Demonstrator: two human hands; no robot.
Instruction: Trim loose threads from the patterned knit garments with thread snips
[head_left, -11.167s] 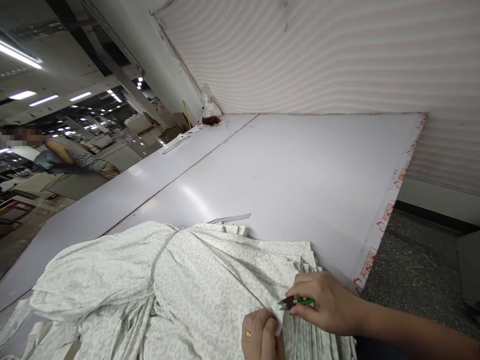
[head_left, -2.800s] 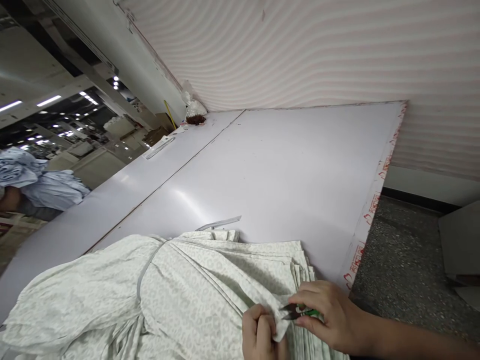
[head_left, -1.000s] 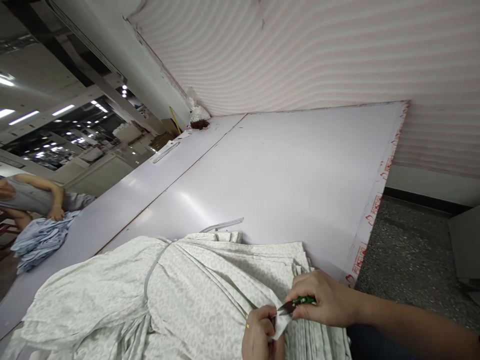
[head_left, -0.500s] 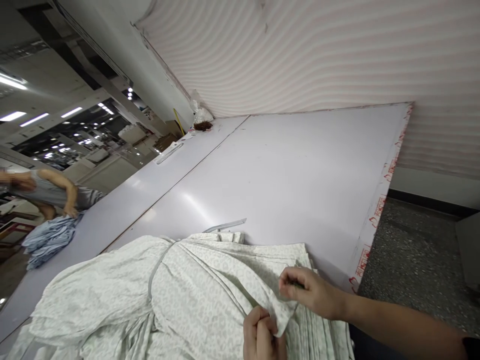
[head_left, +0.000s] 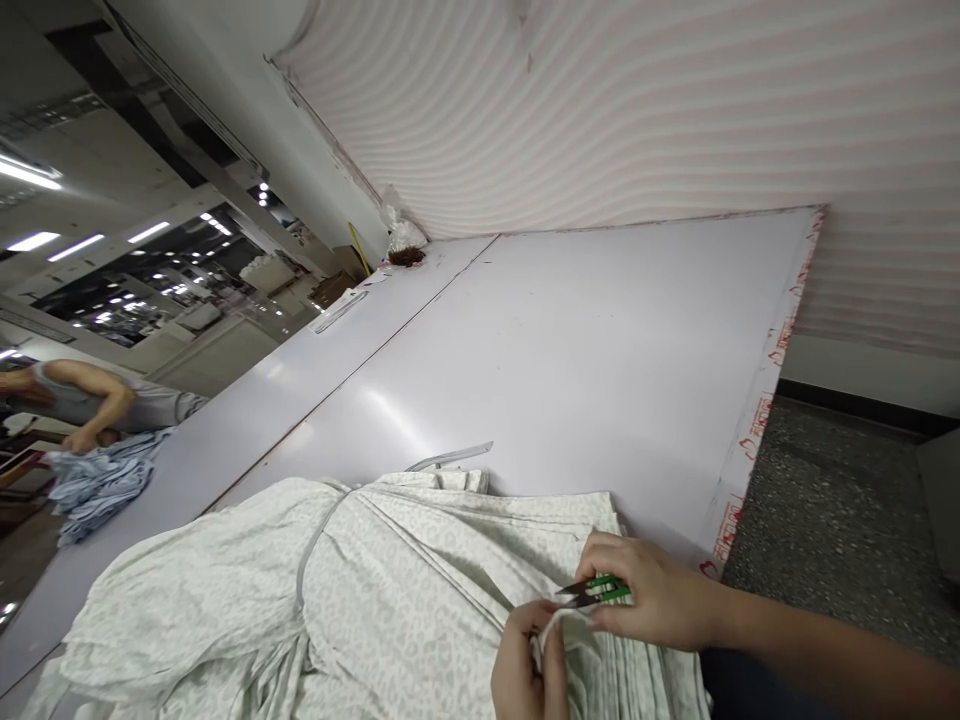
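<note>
Patterned cloth, pale with a leopard-like print, lies in a thick layered pile on the table, spreading from six to eight o'clock in the view. A grey band cinches it toward seven o'clock, presumably so that the many layers keep together while the part by the hands fans loose. Between five and six o'clock, the left hand pinches a small raised fold between thumb and forefinger, its other fingers curled beneath; that grip seems meant to steady the fold close to the blades. At five o'clock, the right hand has thumb and fingers pressed around the green-handled snips, whose blades look slightly parted and point toward nine o'clock, right at the left fingertips. Holding the tool so near its blades probably gives fine control, though whether metal touches cloth I cannot tell. Just beyond the pile, at six o'clock from the centre, lies a loose grey strip. Around nine o'clock a co-worker bends over blue cloth at the table's far edge, well apart from this pile.
</note>
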